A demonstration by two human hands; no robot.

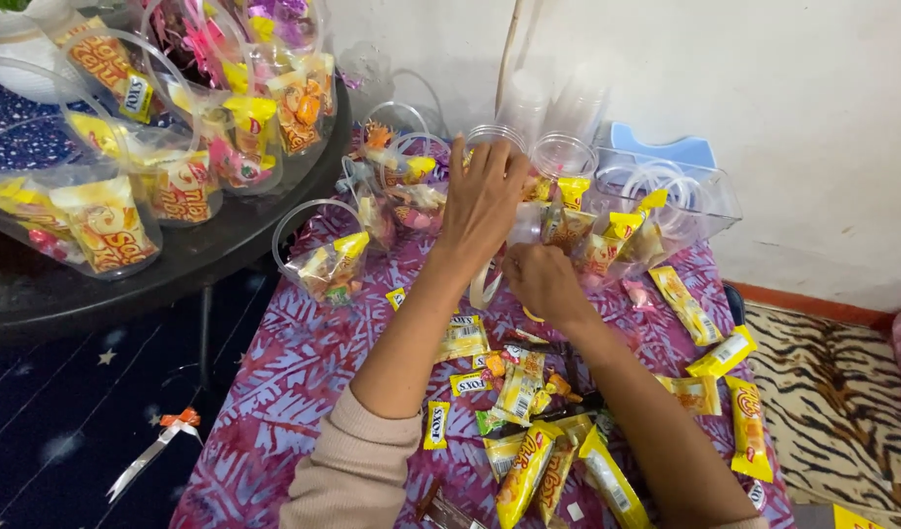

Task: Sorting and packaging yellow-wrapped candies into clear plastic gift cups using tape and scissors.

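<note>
- the left hand reaches forward over the purple patterned cloth, fingers spread and curved down onto a clear plastic cup at the middle of the table's far side; it looks to be pressing or gripping the cup from above, though the palm hides the contact.
- the right hand sits just below and beside it, fingers curled in toward the same cup; whether they pinch the cup or something small against it i cannot tell.
- the clear plastic cup lies between the two hands, mostly hidden by them, near a row of filled cups.
- a filled cup with a loop handle stands to the left on the cloth, holding yellow and orange snack packets.
- more filled cups stand beyond the left hand, near the wall.
- empty stacked cups stand by the wall just right of the left hand's fingertips.
- a clear plastic box at the far right holds ring-shaped handles and some packets.
- loose yellow snack packets and small candy sachets lie scattered on the cloth between the forearms and to the right.
- a dark round table at the left carries many finished cups packed with sweets.
- a ribbon bow lies on the dark starred floor at lower left.
</note>
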